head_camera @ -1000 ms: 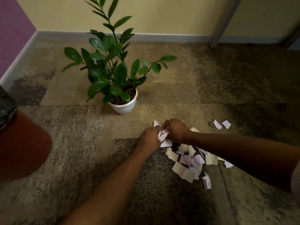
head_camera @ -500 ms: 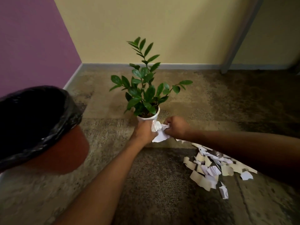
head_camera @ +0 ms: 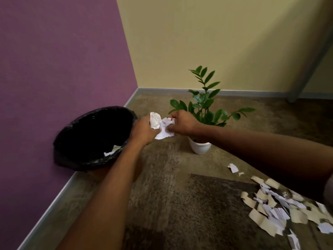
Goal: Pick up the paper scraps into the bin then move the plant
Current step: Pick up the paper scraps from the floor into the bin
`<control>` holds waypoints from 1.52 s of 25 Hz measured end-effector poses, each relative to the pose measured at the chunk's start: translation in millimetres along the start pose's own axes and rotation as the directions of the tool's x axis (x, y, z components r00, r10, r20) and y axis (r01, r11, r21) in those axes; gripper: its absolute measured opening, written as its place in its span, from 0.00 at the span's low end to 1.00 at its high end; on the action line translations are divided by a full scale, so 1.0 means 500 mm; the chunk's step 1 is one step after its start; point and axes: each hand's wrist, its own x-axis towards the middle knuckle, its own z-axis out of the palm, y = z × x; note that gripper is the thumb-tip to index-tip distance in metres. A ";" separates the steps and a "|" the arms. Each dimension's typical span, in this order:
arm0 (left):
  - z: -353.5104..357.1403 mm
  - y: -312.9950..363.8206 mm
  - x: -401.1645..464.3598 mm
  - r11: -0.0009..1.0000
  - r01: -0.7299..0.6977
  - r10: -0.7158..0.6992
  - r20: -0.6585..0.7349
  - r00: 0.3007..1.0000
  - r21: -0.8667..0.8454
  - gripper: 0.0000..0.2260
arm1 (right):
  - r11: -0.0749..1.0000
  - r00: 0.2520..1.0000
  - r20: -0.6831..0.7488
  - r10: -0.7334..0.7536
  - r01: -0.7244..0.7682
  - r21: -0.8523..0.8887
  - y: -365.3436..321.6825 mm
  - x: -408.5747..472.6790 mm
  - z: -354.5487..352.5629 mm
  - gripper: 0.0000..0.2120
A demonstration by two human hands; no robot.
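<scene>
My left hand and my right hand are raised together, both closed on a crumpled bunch of white paper scraps. They hover just right of the rim of a bin lined with a black bag, which stands against the purple wall. One or two white scraps lie inside the bin. A pile of several paper scraps lies on the carpet at lower right. The green plant in its white pot stands behind my right forearm.
Two loose scraps lie between the pot and the pile. The purple wall with its skirting runs along the left; a yellow wall closes the back. A grey post stands at the far right.
Both hands lifted the bunch of scraps off the pile and carried it left, toward the bin. The view swung left, bringing the bin's opening fully into sight.
</scene>
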 end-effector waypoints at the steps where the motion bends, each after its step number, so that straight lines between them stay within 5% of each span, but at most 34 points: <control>1: -0.027 -0.014 0.000 0.999 0.034 -0.034 -0.029 0.999 -0.007 0.12 | 1.000 1.000 -0.005 -0.012 0.012 0.023 -0.027 0.012 0.010 0.10; 4: -0.090 -0.057 0.002 0.989 0.130 -0.136 -0.093 0.986 -0.063 0.12 | 0.941 0.993 0.095 0.068 -0.096 0.325 -0.102 0.041 0.047 0.07; 8: -0.147 -0.111 0.000 0.965 0.248 -0.259 -0.161 0.952 -0.085 0.14 | 0.723 0.948 0.275 0.158 -0.301 0.622 -0.194 0.074 0.101 0.06; 14: -0.194 -0.170 0.000 0.872 0.456 -0.487 -0.216 0.847 -0.176 0.15 | 0.710 0.932 0.358 0.063 -0.294 0.640 -0.273 0.095 0.156 0.11; 20: -0.202 -0.188 -0.002 0.796 0.583 -0.603 -0.138 0.786 -0.164 0.33 | 0.742 0.915 0.401 0.052 -0.304 0.597 -0.285 0.094 0.159 0.30; 24: -0.197 -0.174 0.007 0.839 0.528 -0.543 -0.167 0.823 -0.128 0.27 | 0.708 0.924 0.378 0.055 -0.302 0.638 -0.274 0.089 0.135 0.29; 28: -0.174 -0.106 0.011 0.925 0.359 -0.375 -0.135 0.917 -0.127 0.05 | 0.757 0.958 0.282 0.045 -0.217 0.617 -0.230 0.066 0.095 0.23; 33: -0.063 -0.004 0.008 0.981 0.162 -0.158 0.046 0.986 -0.103 0.04 | 0.834 0.971 0.232 0.054 -0.172 0.525 -0.079 -0.004 0.022 0.13; 38: 0.109 0.077 -0.017 0.993 -0.001 0.031 0.259 0.965 -0.117 0.03 | 0.928 0.950 0.220 0.221 -0.274 0.253 0.142 -0.132 -0.045 0.12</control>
